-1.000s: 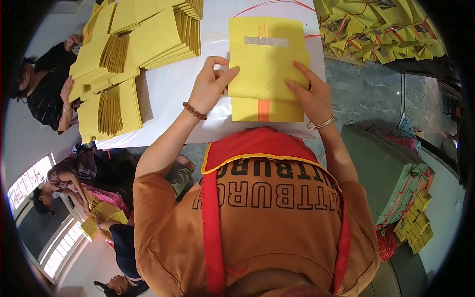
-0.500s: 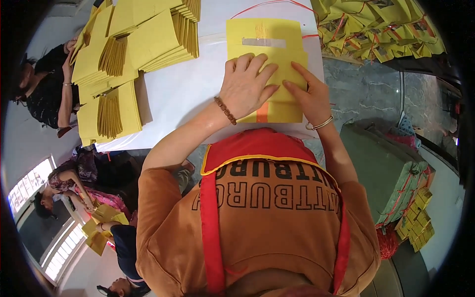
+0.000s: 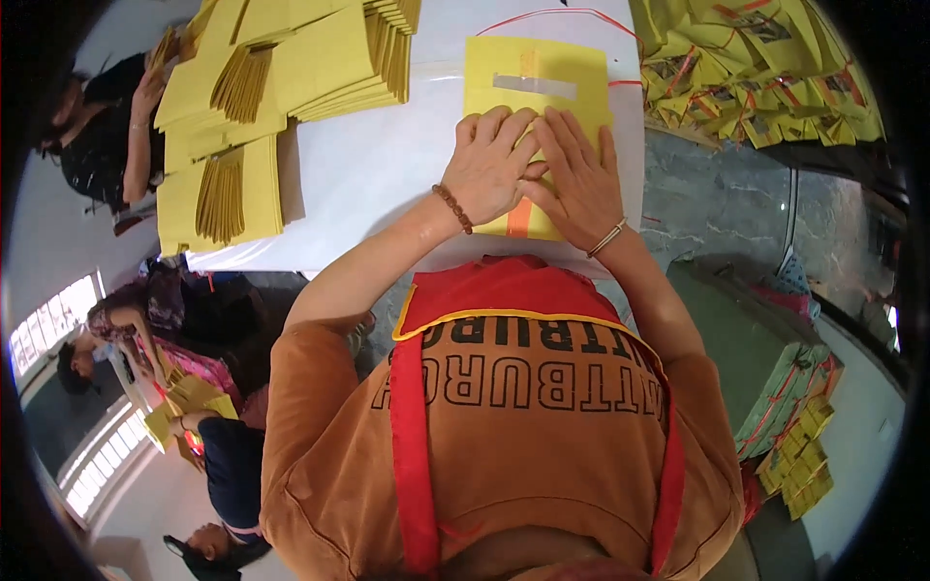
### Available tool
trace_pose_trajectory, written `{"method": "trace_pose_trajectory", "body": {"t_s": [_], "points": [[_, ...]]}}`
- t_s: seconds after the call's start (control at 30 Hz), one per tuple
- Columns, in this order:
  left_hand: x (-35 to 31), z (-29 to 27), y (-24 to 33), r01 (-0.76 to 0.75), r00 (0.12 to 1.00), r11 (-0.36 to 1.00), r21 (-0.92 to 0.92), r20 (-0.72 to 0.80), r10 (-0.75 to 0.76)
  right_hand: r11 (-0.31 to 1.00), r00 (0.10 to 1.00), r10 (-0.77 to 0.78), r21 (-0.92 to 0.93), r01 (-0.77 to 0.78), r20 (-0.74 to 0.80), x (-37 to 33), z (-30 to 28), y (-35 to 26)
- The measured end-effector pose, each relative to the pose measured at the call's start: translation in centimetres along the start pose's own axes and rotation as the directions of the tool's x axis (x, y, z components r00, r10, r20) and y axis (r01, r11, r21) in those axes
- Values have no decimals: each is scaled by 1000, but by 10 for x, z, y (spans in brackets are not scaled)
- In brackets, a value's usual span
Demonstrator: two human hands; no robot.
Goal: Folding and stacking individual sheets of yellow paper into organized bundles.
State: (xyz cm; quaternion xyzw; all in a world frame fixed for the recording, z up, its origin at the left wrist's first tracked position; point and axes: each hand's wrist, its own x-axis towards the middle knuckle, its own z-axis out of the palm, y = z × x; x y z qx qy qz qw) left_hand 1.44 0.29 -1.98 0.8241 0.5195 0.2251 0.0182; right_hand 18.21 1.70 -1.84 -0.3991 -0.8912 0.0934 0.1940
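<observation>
A flat yellow paper piece point(image 3: 518, 58), folded like an envelope, lies before me on the white-covered table point(image 3: 373, 169). It carries a pale grey strip point(image 3: 533, 86) near its far end and an orange band point(image 3: 520, 218) near its front edge. My left hand point(image 3: 496, 167) rests on the paper with fingers bent and a little apart, a brown bead bracelet at the wrist. Flat on the right part of the paper is my right hand point(image 3: 581, 184), fingers stretched out, its thumb close to the left fingertips. Both palms hide the middle of the paper.
Fanned stacks of yellow folded paper point(image 3: 325, 73) fill the table's left side. A red string point(image 3: 557, 12) loops behind the paper. Yellow bundles point(image 3: 765, 58) sit at the far right, a green bale point(image 3: 741, 353) near right. Other people point(image 3: 107, 136) work at left.
My right hand has moved left from the paper's right edge, its fingers now laid flat beside my left hand. A side flap at that edge appears folded in. The view has shifted slightly.
</observation>
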Motion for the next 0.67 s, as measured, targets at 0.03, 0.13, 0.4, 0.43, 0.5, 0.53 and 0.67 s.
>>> {"method": "trace_pose_trajectory", "body": {"t_s": [0.03, 0.13, 0.4, 0.43, 0.5, 0.53, 0.67], "points": [[1, 1, -2, 0, 1000, 1000, -17, -10, -1, 1000, 1000, -19, 6, 19, 3, 0, 3, 3], [-2, 5, -11, 31, 999, 992, -121, -16, -33, 1000, 1000, -1, 8, 1, -15, 2, 9, 3], [1, -6, -21, 180, 982, 868, -462, 33, -187, 984, 1000, -2, -177, 5, 16, 6, 14, 4], [1, -7, -19, 133, 990, 904, -406, 23, -136, 984, 1000, -11, -180, 11, 4, 4, 15, 5], [1, -9, -21, -20, 999, 988, -154, 24, 24, 977, 999, -26, -210, 34, 41, 1, 18, 12], [-1, -11, -24, -33, 999, 989, -142, 16, 36, 976, 999, -29, -215, 33, 23, 1, 17, 13], [-1, -15, -39, -65, 965, 997, -37, 254, 72, 982, 997, 17, -191, -2, 78, 2, 14, 10]]}}
